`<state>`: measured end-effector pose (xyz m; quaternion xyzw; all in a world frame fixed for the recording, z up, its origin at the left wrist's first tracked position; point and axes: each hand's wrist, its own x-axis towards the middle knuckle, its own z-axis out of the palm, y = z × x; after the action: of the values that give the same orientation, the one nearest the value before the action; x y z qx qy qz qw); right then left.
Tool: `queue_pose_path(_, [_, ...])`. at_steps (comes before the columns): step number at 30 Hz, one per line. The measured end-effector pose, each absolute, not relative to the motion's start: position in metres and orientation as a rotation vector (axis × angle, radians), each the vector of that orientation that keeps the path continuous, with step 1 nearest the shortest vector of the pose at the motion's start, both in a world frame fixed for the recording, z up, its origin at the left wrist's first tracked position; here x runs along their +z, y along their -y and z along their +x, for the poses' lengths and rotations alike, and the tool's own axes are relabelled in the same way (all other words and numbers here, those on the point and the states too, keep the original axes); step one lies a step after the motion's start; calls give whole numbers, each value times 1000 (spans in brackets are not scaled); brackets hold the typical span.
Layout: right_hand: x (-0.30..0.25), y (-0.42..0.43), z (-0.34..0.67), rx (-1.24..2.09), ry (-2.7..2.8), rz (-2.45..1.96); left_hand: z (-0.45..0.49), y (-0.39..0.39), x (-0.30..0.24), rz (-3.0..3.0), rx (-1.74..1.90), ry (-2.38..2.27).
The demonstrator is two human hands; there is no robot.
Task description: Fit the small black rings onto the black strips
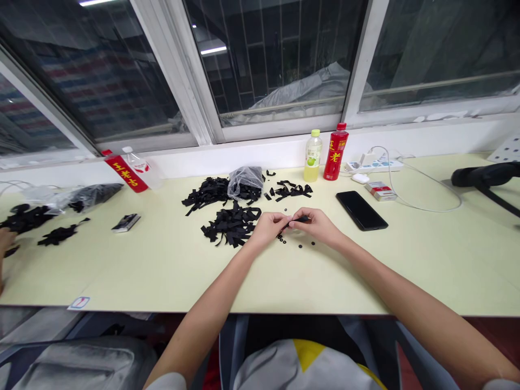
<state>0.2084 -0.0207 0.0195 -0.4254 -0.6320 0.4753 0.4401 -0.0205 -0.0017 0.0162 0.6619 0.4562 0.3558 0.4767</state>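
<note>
My left hand (268, 230) and my right hand (317, 223) meet above the table, both with fingers pinched on one small black strip (301, 219). The strip's finer details are too small to make out. Several small black rings (281, 238) lie on the table just below my fingertips, with a black disc (313, 244) a little to the right. Close to my left hand is a pile of black strips (229, 225). Behind it spreads another heap of black strips (207, 192), partly under a clear plastic bag (246, 181). A smaller scatter of black pieces (290, 189) lies beyond my hands.
A black phone (361, 210) and a cigarette-like box (381, 191) lie to the right. Near the window stand a yellow-green bottle (312, 157) and a red bottle (336, 153). A white cable (430, 210) loops from a power strip (374, 166). At far left, another person's hand (5, 241) touches black pieces.
</note>
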Motion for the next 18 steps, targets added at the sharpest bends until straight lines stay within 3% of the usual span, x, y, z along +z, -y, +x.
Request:
queue_pose_path(13, [18,16,211,1103,1573,-1101,-13,12,17,1477,888,-1049])
queue_pose_path(18, [20,15,214,1221,1545,-1103,-16,11,17,1486,897,-1023])
